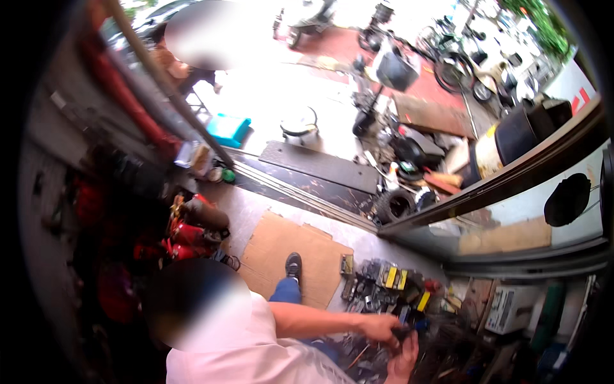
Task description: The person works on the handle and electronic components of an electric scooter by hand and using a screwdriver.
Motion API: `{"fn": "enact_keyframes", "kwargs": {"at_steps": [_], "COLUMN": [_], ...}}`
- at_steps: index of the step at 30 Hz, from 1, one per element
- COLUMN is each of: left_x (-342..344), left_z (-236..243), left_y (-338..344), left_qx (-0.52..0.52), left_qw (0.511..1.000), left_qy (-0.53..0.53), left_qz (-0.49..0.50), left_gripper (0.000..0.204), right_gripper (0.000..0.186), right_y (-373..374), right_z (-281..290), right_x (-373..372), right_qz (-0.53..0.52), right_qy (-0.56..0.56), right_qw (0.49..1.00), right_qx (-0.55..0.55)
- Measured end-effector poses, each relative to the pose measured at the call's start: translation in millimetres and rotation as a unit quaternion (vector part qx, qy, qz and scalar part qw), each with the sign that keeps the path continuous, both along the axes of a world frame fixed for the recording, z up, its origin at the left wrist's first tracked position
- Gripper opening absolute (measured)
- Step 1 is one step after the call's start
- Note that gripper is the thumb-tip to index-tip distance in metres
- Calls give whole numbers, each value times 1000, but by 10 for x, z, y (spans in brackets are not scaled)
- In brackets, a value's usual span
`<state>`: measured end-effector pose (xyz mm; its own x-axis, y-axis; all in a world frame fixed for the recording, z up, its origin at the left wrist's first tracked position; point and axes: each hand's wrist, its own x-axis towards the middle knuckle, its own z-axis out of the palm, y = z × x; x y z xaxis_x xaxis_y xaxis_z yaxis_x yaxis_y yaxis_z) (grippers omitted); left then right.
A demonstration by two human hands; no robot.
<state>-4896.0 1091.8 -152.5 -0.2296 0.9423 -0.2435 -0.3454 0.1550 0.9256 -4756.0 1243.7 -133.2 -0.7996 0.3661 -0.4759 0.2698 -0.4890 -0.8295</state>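
Observation:
Neither of my own hands shows clearly as mine in the head view. A person in a white shirt [220, 355] is at the lower left, facing right. This person's bare arm [316, 321] reaches right, and its hand [378, 328] is closed at a small dark object [401, 333] I cannot make out. A second hand [403, 361] rises from the lower edge to the same object; it looks like the same person's. Metal parts and tools lie around these hands, partly in shadow.
Flattened cardboard [259, 243] lies under the person's shoe [293, 264]. Small yellow boxes [395, 278] stand among parts. Red objects [188, 233] crowd the left. Beyond the door track are a blue bin [229, 130], a round stool [299, 121], a tyre [395, 205], motorbikes [455, 69] and another person [171, 67].

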Motion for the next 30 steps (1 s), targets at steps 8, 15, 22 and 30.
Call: {"fn": "enact_keyframes", "kwargs": {"at_steps": [8,15,22,30], "left_x": [-2147,-3466,-5310,-7109], "left_z": [680,533,250,1013], "left_y": [-1698,-2192,-2673,-2749], "left_qx": [-100,-94,-314,-228], "left_qw": [981,960,879,893], "left_qy": [-133,-147,121,330], "left_qz": [102,218,337,205], "left_gripper": [26,31,35,30], "right_gripper": [20,29,23,56], "right_y": [-1274,-1802,-2011,-2021], "right_z": [272,145,28,180], "right_x": [-2364,-3954,-6024,-7934], "right_qz": [143,116,158,452], "right_qy": [-41,6,-27,56], "right_qw": [984,992,985,835], "right_qx": [97,56,70,307]}}
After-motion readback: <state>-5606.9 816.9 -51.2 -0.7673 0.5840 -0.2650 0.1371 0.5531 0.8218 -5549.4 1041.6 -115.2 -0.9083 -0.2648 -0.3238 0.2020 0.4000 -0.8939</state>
